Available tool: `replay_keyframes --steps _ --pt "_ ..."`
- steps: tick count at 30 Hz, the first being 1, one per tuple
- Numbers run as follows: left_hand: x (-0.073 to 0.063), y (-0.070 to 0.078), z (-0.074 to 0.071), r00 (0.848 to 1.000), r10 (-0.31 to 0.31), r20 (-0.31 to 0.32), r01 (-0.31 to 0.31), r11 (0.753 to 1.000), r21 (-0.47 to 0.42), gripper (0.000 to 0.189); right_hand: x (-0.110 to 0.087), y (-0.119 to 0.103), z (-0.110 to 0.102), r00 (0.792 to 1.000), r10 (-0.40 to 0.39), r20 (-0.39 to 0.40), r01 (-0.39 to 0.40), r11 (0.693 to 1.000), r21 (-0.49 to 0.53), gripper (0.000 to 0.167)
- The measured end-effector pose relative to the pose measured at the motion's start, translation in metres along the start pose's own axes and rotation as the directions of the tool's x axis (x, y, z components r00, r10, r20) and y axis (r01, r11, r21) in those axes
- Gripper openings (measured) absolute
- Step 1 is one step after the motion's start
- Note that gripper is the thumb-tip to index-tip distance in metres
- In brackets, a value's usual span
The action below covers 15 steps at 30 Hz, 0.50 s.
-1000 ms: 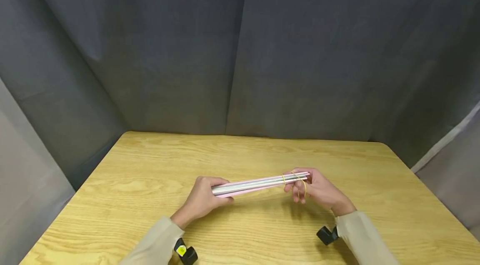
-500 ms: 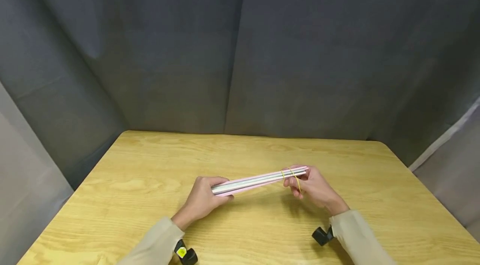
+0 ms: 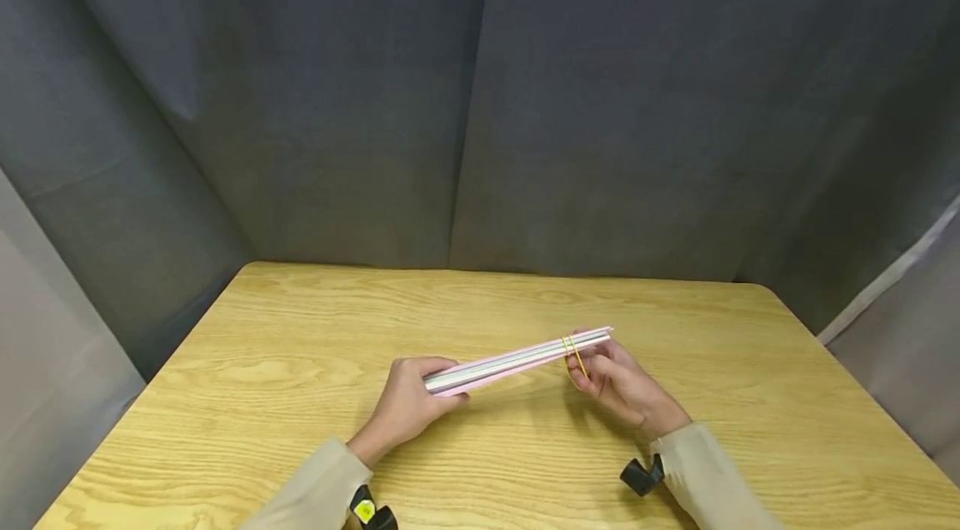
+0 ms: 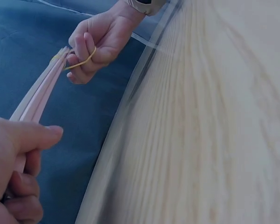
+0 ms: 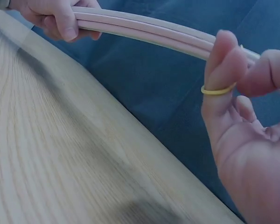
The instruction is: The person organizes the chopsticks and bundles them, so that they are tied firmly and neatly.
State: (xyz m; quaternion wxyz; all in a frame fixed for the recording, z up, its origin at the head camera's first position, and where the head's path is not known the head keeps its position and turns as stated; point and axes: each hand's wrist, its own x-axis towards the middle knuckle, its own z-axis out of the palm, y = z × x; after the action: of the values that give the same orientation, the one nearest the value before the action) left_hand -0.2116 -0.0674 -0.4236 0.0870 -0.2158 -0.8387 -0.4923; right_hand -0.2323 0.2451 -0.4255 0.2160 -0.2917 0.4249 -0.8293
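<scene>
A bundle of slim pink, white and grey chopsticks (image 3: 517,361) slants up to the right above the table, its ends narrowing to the right. My left hand (image 3: 408,397) grips the thicker end, thumb in front; the left wrist view also shows this left hand (image 4: 18,168) round the bundle. A yellow rubber band (image 3: 580,363) loops round the chopsticks near the thin end and stretches down to my right hand (image 3: 618,380). In the right wrist view the rubber band (image 5: 217,91) passes round a finger, and the curled fingers of the right hand (image 5: 252,144) hold it beside the chopsticks.
Below both hands lies a light wood-grain table (image 3: 480,463) with rounded far corners. Dark grey curtains (image 3: 360,97) hang behind it and at the sides. Small black devices (image 3: 642,476) are strapped at both wrists.
My right hand has shifted left and slightly up, drawing the rubber band's outer loop along the chopsticks towards the inner loop. The thin end has risen a little; the left hand stays almost still.
</scene>
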Motion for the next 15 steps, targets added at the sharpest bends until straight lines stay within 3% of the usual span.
replay_keyframes --steps 5,8,10,12,13,15 --pt "-0.004 0.002 0.003 0.996 -0.087 -0.02 0.086 0.995 -0.056 0.029 0.002 0.004 0.001 0.995 -0.007 -0.104 -0.002 0.996 -0.086 0.038" --pt "-0.007 0.003 0.006 0.989 -0.142 -0.031 0.138 0.986 -0.092 0.031 0.005 0.008 0.011 0.963 -0.023 -0.267 -0.053 0.961 -0.273 0.024" --pt "-0.009 0.003 0.009 0.982 -0.186 -0.026 0.181 0.975 -0.13 0.032 0.008 0.012 0.022 0.921 -0.046 -0.388 -0.134 0.895 -0.425 0.016" --pt "-0.011 0.002 0.012 0.973 -0.229 -0.01 0.224 0.96 -0.167 0.033 0.012 0.017 0.033 0.877 -0.089 -0.472 -0.221 0.799 -0.56 0.017" --pt "-0.012 0.002 0.014 0.969 -0.247 -0.001 0.243 0.952 -0.186 0.033 0.014 0.019 0.038 0.863 -0.118 -0.491 -0.248 0.748 -0.615 0.019" --pt "-0.013 0.001 0.016 0.962 -0.273 0.008 0.268 0.939 -0.216 0.033 0.017 0.024 0.047 0.856 -0.174 -0.486 -0.268 0.655 -0.706 0.021"
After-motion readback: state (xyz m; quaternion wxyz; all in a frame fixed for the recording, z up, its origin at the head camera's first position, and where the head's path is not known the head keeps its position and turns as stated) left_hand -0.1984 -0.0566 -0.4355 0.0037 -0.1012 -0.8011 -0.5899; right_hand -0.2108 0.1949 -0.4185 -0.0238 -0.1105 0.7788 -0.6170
